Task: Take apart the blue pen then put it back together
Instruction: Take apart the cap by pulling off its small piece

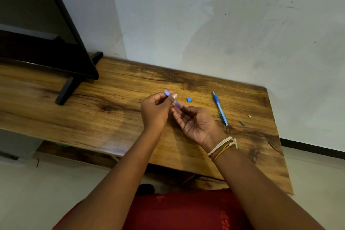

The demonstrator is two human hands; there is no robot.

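Observation:
Both hands hold a short pale-blue pen barrel piece (177, 104) above the middle of the wooden table (115, 99). My left hand (155, 110) pinches its upper end, where a blue tip (166, 92) sticks out past the fingers. My right hand (196, 123), palm up, grips the lower end with its fingertips. On the table to the right lies a long blue pen part (220, 108), tip pointing away. A small blue square piece (189, 100) lies between it and my hands. Two tiny parts, a grey one (242, 123) and a whitish one (249, 116), rest further right.
A black monitor (46, 30) on a stand (65, 91) fills the table's left side. A white wall runs along the back edge. The table's right edge (278, 136) is close to the small parts. Threads are tied around my right wrist.

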